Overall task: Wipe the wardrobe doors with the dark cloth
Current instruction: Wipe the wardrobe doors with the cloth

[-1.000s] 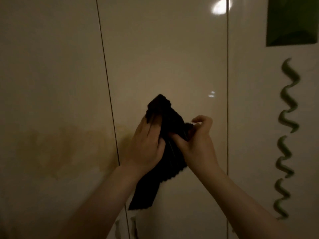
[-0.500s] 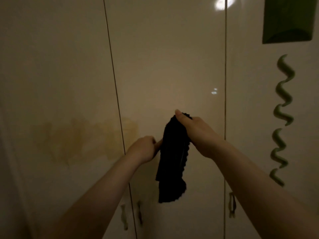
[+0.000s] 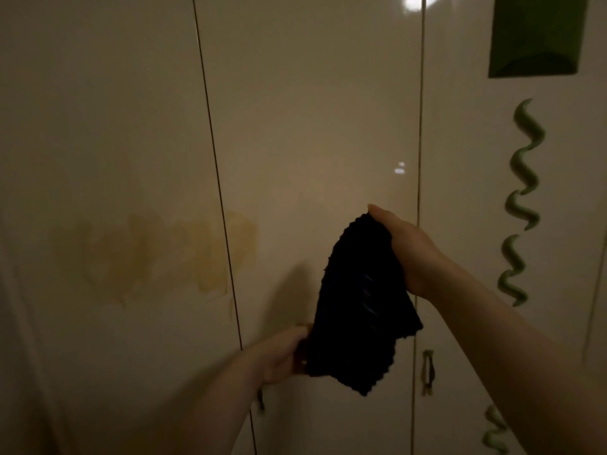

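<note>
The dark cloth (image 3: 361,307) hangs stretched in front of the glossy cream wardrobe doors (image 3: 312,110). My right hand (image 3: 407,247) grips its upper edge, thumb on top. My left hand (image 3: 282,354) pinches its lower left corner, lower down near the seam between the left and middle doors. A yellowish stain (image 3: 151,254) spreads over the left door and crosses the seam onto the middle door, left of the cloth.
Green wavy decorations (image 3: 522,205) run down the right door, with a dark green rectangle (image 3: 538,34) at the top right. A small handle (image 3: 427,372) sits low on the right door. A lamp glare (image 3: 415,1) shines at the top.
My left hand has dropped down and taken the cloth's lower corner, spreading it out. My right hand stayed on the upper edge. The view shifted slightly right.
</note>
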`<move>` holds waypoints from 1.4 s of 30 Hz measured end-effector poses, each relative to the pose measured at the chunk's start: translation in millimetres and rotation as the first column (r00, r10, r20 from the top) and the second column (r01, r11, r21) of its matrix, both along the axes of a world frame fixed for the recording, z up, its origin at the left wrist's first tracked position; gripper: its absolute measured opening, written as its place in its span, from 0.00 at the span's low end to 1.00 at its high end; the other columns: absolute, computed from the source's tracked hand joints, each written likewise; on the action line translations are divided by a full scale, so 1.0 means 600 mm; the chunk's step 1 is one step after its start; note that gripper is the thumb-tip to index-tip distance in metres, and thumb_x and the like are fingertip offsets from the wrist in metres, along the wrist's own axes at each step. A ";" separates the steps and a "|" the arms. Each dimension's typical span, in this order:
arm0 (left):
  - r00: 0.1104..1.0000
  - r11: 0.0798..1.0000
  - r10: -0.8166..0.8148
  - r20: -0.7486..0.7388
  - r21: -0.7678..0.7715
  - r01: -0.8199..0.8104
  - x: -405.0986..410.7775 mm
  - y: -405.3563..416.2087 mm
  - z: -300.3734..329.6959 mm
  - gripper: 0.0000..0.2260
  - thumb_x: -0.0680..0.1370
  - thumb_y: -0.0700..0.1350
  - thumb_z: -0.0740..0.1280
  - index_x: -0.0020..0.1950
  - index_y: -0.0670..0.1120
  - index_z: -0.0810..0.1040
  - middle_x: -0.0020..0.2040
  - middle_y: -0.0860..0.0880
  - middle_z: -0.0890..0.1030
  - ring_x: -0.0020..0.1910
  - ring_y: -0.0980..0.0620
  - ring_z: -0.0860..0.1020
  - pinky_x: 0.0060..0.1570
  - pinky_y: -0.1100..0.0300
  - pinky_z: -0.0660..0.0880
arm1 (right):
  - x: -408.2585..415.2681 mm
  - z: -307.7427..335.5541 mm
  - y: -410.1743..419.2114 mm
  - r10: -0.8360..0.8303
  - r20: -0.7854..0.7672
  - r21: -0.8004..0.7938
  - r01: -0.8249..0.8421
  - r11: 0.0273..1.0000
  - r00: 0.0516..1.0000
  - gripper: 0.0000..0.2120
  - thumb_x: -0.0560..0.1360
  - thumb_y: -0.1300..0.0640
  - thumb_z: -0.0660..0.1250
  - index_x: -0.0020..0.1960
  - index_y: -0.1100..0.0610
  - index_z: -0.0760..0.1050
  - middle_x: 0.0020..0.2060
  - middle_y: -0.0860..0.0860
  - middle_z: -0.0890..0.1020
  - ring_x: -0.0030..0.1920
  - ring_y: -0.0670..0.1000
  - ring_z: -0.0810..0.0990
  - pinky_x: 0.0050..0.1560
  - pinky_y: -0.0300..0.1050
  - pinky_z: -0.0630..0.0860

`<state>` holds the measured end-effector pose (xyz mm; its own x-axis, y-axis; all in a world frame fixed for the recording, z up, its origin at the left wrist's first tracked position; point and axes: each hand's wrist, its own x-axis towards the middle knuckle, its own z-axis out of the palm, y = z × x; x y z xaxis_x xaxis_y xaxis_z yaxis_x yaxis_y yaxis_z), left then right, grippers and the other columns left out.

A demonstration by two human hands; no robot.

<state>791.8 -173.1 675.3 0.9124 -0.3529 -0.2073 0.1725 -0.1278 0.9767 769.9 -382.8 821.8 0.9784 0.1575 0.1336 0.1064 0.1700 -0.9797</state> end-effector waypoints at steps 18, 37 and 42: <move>0.709 0.827 0.501 0.496 -0.034 -0.560 0.034 0.037 0.150 0.14 0.83 0.49 0.60 0.68 0.51 0.70 0.58 0.51 0.75 0.46 0.55 0.76 0.36 0.64 0.73 | 0.073 -0.067 -0.092 -0.175 0.357 -0.933 0.342 -0.114 0.918 0.29 0.79 0.36 0.50 0.55 0.59 0.75 0.42 0.53 0.78 0.42 0.53 0.79 0.45 0.46 0.77; 0.319 0.214 0.279 0.906 0.265 -0.940 0.057 0.078 0.148 0.11 0.81 0.48 0.59 0.60 0.52 0.78 0.56 0.45 0.75 0.55 0.45 0.70 0.47 0.56 0.66 | 0.126 -0.125 0.003 -0.375 0.392 -0.173 0.468 0.867 0.840 0.19 0.80 0.44 0.58 0.65 0.52 0.74 0.56 0.47 0.80 0.57 0.48 0.78 0.57 0.46 0.77; 0.360 0.398 0.588 0.724 0.128 -0.908 0.073 0.090 0.164 0.10 0.80 0.47 0.62 0.59 0.45 0.73 0.55 0.46 0.79 0.45 0.48 0.77 0.41 0.56 0.75 | 0.153 -0.138 0.038 -0.458 0.457 -0.140 0.571 0.809 0.762 0.17 0.80 0.49 0.61 0.66 0.53 0.71 0.57 0.47 0.77 0.55 0.46 0.74 0.45 0.30 0.70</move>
<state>835.4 -119.4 773.8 0.6930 0.5420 0.4753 -0.0297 -0.6373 0.7700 861.7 -359.8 739.0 0.7947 -0.2720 0.5426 0.4777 -0.2712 -0.8356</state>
